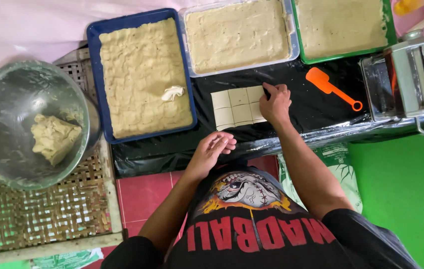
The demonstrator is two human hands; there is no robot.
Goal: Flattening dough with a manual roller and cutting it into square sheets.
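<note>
A glass bowl point(30, 124) holding 1 lump of pale dough point(55, 138) sits at far left on a woven bamboo mat point(37, 214). Beside it, a blue tray point(142, 74) is packed with flattened dough, a small white scrap point(173, 92) lying on top near its right edge. A clear tray point(239, 35) and a green tray point(344, 30), both filled the same way, line the far side of a low surface covered in black plastic sheeting point(316, 112).

At centre, the left hand point(212, 152) rests at the near edge of the sheeting — palm up, fingers loosely spread, holding nothing. Just beyond it lies a thin dough sheet point(237, 107) scored into 6 squares. The right hand point(274, 104) presses on the sheet's right edge with fingers curled; whether they pinch the dough or a small tool cannot be told.

Further right, an orange plastic scraper point(331, 88) lies on the sheeting, well apart from both hands — and a metal pasta roller point(411, 77) stands at the right edge, above a green floor point(406, 189).
</note>
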